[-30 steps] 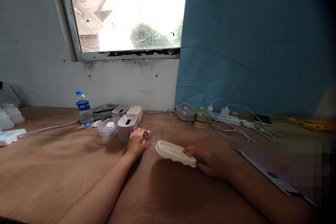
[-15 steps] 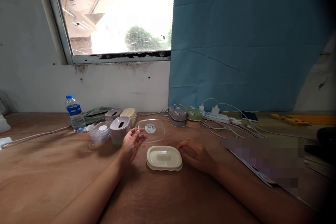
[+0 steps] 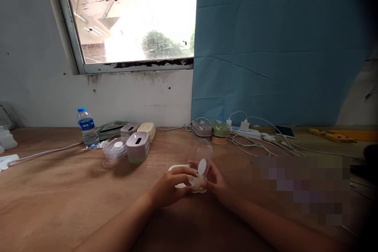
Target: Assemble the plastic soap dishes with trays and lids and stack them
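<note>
A clear plastic lid (image 3: 206, 149) with a round white label stands tilted on edge between my hands. My right hand (image 3: 217, 183) grips its right side, thumb in front and fingers behind. My left hand (image 3: 174, 185) is curled, its thumb and fingertips at the lid's lower left edge; the exact contact is hard to see through the clear plastic. Beneath both hands lies a cream oval plastic lid or shallow dish (image 3: 174, 168) on the wooden table, largely covered by my fingers.
Left are a water bottle (image 3: 88, 130), clear round containers (image 3: 115, 147), a lilac slotted box (image 3: 138, 147) and stacked cream lids (image 3: 150, 130). Behind are grey (image 3: 201, 128) and green (image 3: 220, 128) lidded boxes. A power strip (image 3: 246, 132), cables and phone (image 3: 284, 131) lie right.
The clear lid has moved right and towards me, turning edge-on above the cream piece. My left hand has come right with it, and my right hand has taken hold of it.
</note>
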The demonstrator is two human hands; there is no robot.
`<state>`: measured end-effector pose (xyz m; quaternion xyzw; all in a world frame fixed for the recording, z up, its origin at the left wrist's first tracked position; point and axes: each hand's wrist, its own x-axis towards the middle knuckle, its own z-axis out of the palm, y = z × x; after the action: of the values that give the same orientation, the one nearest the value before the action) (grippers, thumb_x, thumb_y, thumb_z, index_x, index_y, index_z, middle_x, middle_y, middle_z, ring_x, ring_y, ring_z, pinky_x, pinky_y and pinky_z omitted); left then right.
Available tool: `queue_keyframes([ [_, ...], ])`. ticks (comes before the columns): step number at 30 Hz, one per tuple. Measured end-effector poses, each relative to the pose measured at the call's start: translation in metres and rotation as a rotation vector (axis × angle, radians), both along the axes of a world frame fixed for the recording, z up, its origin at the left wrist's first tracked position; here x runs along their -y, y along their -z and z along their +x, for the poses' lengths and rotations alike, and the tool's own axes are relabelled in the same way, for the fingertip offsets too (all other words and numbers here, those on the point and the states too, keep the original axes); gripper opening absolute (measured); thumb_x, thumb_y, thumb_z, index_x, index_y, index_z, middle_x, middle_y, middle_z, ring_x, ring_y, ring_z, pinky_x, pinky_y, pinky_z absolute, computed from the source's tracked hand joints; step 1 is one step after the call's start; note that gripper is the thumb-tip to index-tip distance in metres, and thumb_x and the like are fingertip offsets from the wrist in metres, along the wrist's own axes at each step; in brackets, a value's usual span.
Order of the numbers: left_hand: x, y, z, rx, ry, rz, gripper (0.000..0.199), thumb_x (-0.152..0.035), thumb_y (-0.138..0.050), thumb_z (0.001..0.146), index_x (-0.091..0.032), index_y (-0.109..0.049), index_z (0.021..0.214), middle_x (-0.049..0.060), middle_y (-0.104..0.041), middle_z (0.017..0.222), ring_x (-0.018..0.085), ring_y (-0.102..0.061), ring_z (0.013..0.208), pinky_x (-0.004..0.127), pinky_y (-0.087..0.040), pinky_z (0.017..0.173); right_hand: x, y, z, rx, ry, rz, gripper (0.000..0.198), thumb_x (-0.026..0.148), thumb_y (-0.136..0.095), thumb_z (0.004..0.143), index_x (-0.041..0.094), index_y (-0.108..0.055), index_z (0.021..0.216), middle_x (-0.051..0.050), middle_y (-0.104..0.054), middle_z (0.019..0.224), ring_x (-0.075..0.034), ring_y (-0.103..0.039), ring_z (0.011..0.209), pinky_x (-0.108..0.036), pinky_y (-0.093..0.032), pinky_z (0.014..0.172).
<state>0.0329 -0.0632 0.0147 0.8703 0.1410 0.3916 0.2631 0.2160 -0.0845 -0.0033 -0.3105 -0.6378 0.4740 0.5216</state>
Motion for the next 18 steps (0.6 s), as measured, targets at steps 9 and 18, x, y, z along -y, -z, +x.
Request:
queue_keyframes([
  [9, -0.017, -0.004, -0.017, 0.035, -0.221, 0.122, 0.021, -0.018, -0.048, 0.077, -0.018, -0.051, 0.098, 0.008, -0.059, 0.104, 0.018, -0.053, 0.102, 0.034, -0.038, 0.094, -0.021, 0.004, 0.026, 0.214, 0.177, 0.254, 0.065, 0.038, -0.068, 0.060, 0.027, -0.027, 0.109, -0.008, -0.045, 0.113, -0.024, -0.046, 0.107, -0.042, -0.036, 0.092],
  [18, -0.059, 0.010, -0.039, 0.146, -0.591, -0.021, 0.019, -0.015, -0.046, 0.074, -0.017, -0.049, 0.092, 0.005, -0.057, 0.091, 0.017, -0.055, 0.088, 0.032, -0.044, 0.082, -0.027, 0.004, 0.040, 0.561, 0.263, 0.357, 0.059, 0.026, -0.061, 0.061, 0.022, -0.039, 0.116, -0.008, -0.048, 0.115, -0.026, -0.047, 0.104, -0.039, -0.036, 0.091],
])
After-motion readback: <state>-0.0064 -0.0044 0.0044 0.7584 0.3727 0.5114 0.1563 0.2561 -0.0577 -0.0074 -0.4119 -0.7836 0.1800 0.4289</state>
